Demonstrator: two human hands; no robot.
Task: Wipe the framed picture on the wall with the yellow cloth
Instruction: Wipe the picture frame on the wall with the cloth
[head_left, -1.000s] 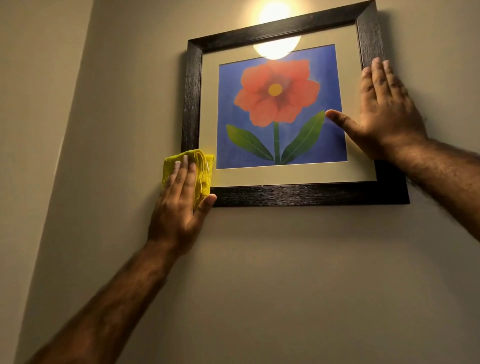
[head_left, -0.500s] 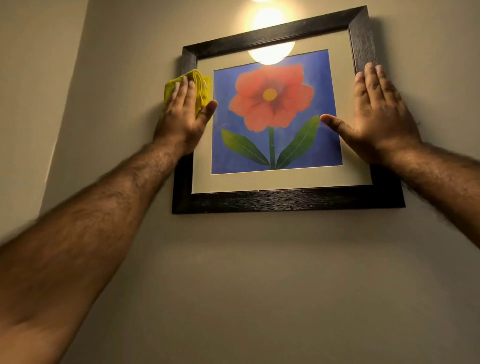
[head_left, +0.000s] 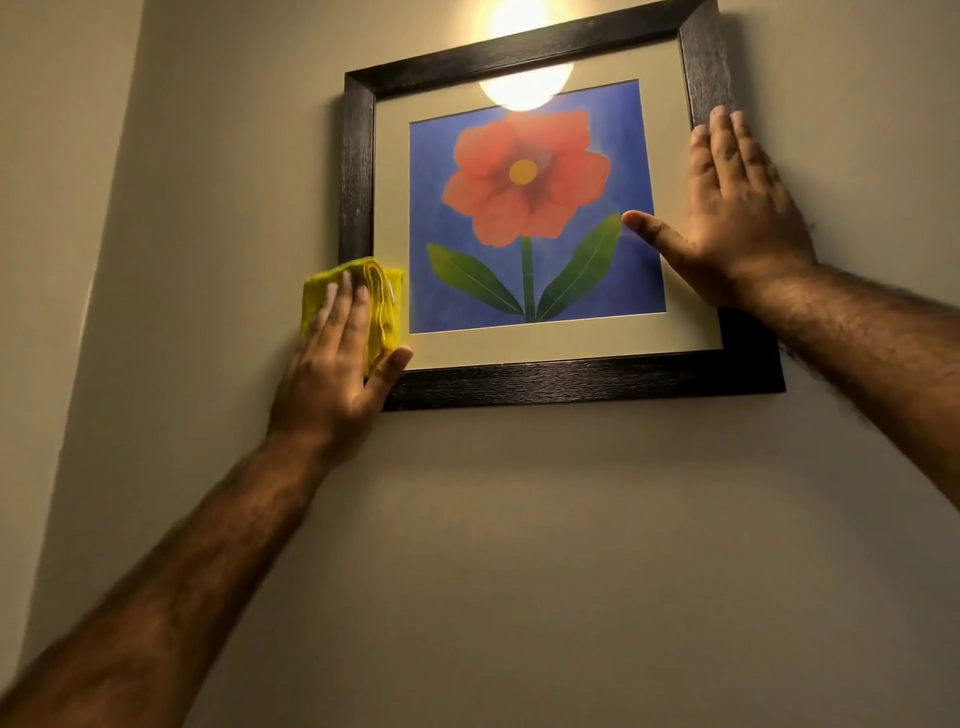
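A framed picture (head_left: 358, 171) with a dark wooden frame hangs on the beige wall; it shows a red flower on blue inside a cream mat. My left hand (head_left: 332, 374) presses a folded yellow cloth (head_left: 387, 301) flat against the frame's lower left corner, covering that part of the frame. My right hand (head_left: 737, 218) lies flat with fingers together on the frame's right side, thumb stretched onto the glass.
A bright wall lamp (head_left: 511, 18) glows just above the frame and reflects in the top of the glass. A wall corner (head_left: 104, 270) runs down the left side of the view.
My left hand has slid the cloth down the left side of the frame from the upper left to the lower left corner. My right hand has stayed on the right side.
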